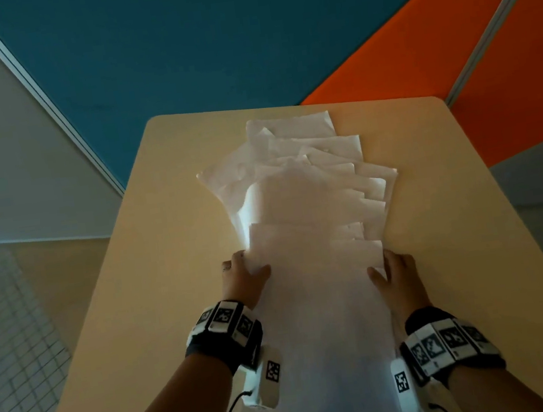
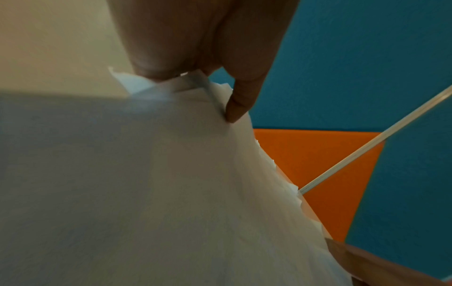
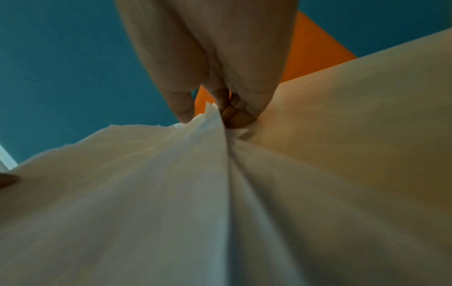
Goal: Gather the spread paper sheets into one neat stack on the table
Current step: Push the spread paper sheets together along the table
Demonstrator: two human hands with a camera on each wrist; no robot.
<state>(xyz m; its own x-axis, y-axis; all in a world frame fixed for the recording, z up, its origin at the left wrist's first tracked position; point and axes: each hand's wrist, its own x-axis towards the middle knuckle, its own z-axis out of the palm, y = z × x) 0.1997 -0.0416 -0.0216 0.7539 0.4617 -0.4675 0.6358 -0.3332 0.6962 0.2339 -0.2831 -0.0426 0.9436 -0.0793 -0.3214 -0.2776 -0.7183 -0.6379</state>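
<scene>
Several white paper sheets (image 1: 311, 200) lie fanned in an overlapping row down the middle of the beige table (image 1: 168, 219), from the far edge toward me. My left hand (image 1: 246, 273) grips the left edge of the nearest sheets (image 2: 146, 174), its thumb (image 2: 234, 110) on top and the other fingers tucked at the edge. My right hand (image 1: 392, 267) grips the right edge of the same sheets (image 3: 146, 193). Its thumb (image 3: 182, 110) lies on top and its curled fingers (image 3: 234, 118) sit underneath, so the paper is creased there.
Bare tabletop (image 1: 454, 216) lies on both sides of the paper. Blue and orange partition panels (image 1: 241, 37) stand right behind the table's far edge. Tiled floor (image 1: 12, 343) shows to the left.
</scene>
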